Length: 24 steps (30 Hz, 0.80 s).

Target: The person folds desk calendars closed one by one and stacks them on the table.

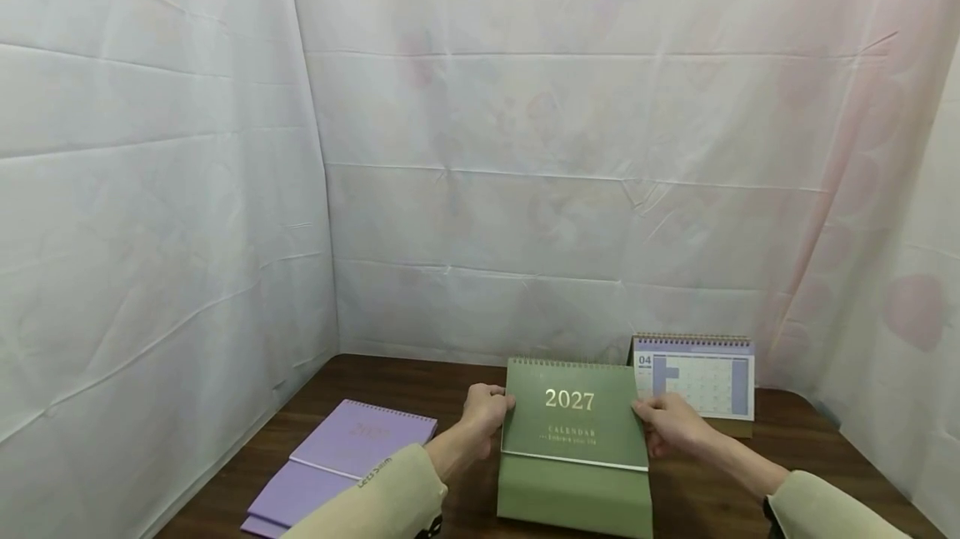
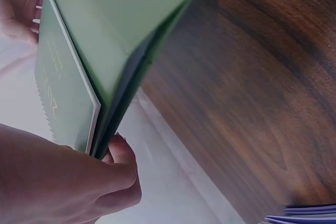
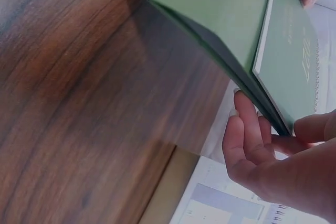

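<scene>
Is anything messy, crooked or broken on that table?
I see nothing spilled or broken. The purple spiral-bound calendar looks a bit slanted on the brown wood-grain table, turned differently from the green spiral-bound calendar. The pale cloth backdrop has creases.

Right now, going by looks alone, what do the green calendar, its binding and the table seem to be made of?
Green calendar: probably matte card; its stand is thin-walled and creased, and the gold print looks shiny.
Binding: a row of thin loops, perhaps metal wire, though too small to be sure.
Table: wood or wood-look laminate, showing streaky brown grain.
</scene>
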{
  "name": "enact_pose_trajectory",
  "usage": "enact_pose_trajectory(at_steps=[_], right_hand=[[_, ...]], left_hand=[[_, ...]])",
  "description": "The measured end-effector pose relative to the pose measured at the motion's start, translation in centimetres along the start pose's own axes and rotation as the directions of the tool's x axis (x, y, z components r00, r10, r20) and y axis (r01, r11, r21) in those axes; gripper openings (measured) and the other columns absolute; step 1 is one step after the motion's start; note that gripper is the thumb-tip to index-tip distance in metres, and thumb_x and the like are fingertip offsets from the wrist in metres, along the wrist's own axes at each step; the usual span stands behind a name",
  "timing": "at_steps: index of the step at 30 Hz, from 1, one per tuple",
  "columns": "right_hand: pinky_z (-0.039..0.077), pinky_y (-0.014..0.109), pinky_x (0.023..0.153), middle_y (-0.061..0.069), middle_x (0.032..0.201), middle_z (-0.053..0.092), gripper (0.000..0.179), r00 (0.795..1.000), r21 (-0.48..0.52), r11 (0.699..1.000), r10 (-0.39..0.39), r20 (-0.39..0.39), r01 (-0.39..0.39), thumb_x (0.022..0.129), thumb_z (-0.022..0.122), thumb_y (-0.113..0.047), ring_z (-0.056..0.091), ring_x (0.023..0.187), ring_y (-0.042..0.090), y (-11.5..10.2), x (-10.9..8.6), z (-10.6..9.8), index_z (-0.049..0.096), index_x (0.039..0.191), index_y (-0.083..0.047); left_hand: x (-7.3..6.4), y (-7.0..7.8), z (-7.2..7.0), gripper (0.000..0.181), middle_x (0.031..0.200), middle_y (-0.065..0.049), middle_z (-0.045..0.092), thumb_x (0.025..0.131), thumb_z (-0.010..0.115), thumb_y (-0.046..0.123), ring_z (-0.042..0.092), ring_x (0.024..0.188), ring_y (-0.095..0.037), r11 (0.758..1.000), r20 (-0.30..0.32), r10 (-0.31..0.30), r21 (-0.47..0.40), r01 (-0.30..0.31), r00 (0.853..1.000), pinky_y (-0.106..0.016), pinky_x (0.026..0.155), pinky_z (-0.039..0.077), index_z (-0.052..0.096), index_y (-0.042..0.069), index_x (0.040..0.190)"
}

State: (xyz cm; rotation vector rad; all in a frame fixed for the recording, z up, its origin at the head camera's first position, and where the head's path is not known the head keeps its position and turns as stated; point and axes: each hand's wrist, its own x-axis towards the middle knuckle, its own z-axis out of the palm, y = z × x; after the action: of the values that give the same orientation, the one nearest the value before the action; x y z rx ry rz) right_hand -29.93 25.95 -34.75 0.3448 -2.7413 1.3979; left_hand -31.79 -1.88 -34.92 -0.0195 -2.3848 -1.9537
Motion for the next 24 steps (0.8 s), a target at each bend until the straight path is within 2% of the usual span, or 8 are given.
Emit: enact_pose_trajectory(at_steps=[6,8,10,12,13,14,20,24], right_hand=[[0.053,0.035,0.048,0.000,0.054,0.053,0.034,1.000,-0.032,0.999,0.003,0.028,-0.002,0.099,0.044,-0.009,0.055,0.044,0.011,1.0,0.2,0.5,0.064,0.079,0.008],[0.051,0.032,0.046,-0.001,0.052,0.051,0.034,0.999,-0.016,1.000,0.011,0.042,-0.010,0.099,0.043,-0.008,0.053,0.042,0.008,1.4,0.3,0.7,0.065,0.079,0.009],[0.047,0.028,0.044,-0.002,0.050,0.050,0.035,0.998,0.013,1.000,0.019,0.056,-0.020,0.099,0.043,-0.007,0.050,0.040,0.006,1.7,0.3,0.9,0.065,0.079,0.010],[0.044,0.024,0.043,-0.003,0.049,0.049,0.035,0.997,0.032,0.999,0.031,0.068,-0.033,0.099,0.042,-0.007,0.049,0.039,0.005,2.0,0.4,1.2,0.063,0.078,0.011],[0.043,0.023,0.043,-0.003,0.049,0.049,0.034,0.997,0.038,0.998,0.038,0.073,-0.041,0.099,0.042,-0.006,0.048,0.039,0.004,2.1,0.4,1.4,0.064,0.079,0.011],[0.043,0.022,0.042,-0.003,0.049,0.049,0.034,0.996,0.047,0.998,0.046,0.079,-0.050,0.099,0.042,-0.006,0.047,0.039,0.004,2.3,0.5,1.6,0.064,0.079,0.011],[0.044,0.022,0.042,-0.002,0.049,0.050,0.032,0.995,0.020,0.998,0.064,0.080,-0.066,0.097,0.043,-0.004,0.047,0.039,0.005,3.2,0.7,2.3,0.068,0.082,0.009],[0.044,0.023,0.041,-0.001,0.048,0.051,0.030,0.995,-0.048,0.995,0.094,0.022,-0.092,0.096,0.047,-0.005,0.049,0.039,0.007,3.6,1.0,2.8,0.069,0.078,0.006]], left_hand=[[0.1,-0.9,0.2,0.023,0.113,-0.021,0.063,0.091,0.056,0.002,0.061,0.107,-0.036,0.998,0.002,-0.015,0.053,0.015,1.000,-0.050,0.087,0.052,0.063,-0.009,0.110],[0.2,-1.2,0.3,0.011,0.091,-0.014,0.063,0.090,0.054,0.001,0.061,0.088,-0.029,0.998,0.004,-0.025,0.064,0.025,1.000,-0.044,0.076,0.051,0.063,-0.005,0.089],[0.1,-1.6,0.4,0.021,0.071,-0.004,0.052,0.089,0.053,0.001,0.051,0.069,-0.020,0.996,-0.001,-0.034,0.079,0.034,0.999,-0.036,0.063,0.044,0.055,0.004,0.069],[0.2,-2.1,0.5,0.036,0.058,0.002,0.034,0.089,0.051,0.000,0.032,0.057,-0.015,0.996,0.000,-0.045,0.080,0.045,0.999,-0.032,0.058,0.033,0.040,0.013,0.057],[0.2,-2.3,0.5,0.041,0.056,0.003,0.025,0.088,0.049,-0.001,0.023,0.055,-0.014,0.996,0.001,-0.051,0.080,0.051,0.999,-0.031,0.057,0.028,0.032,0.016,0.055],[0.2,-2.6,0.6,0.043,0.055,0.004,0.023,0.089,0.049,-0.002,0.021,0.054,-0.013,0.995,0.000,-0.052,0.086,0.052,0.999,-0.030,0.056,0.027,0.031,0.018,0.055],[0.3,-3.7,1.0,0.044,0.055,0.005,0.020,0.086,0.046,-0.006,0.017,0.053,-0.012,0.991,-0.026,-0.047,0.121,0.050,0.999,-0.030,0.052,0.025,0.026,0.019,0.056],[0.7,-4.2,1.3,0.039,0.057,0.001,0.025,0.086,0.044,-0.007,0.020,0.054,-0.015,0.986,-0.037,-0.053,0.154,0.058,0.998,-0.031,0.052,0.024,0.028,0.017,0.059]])
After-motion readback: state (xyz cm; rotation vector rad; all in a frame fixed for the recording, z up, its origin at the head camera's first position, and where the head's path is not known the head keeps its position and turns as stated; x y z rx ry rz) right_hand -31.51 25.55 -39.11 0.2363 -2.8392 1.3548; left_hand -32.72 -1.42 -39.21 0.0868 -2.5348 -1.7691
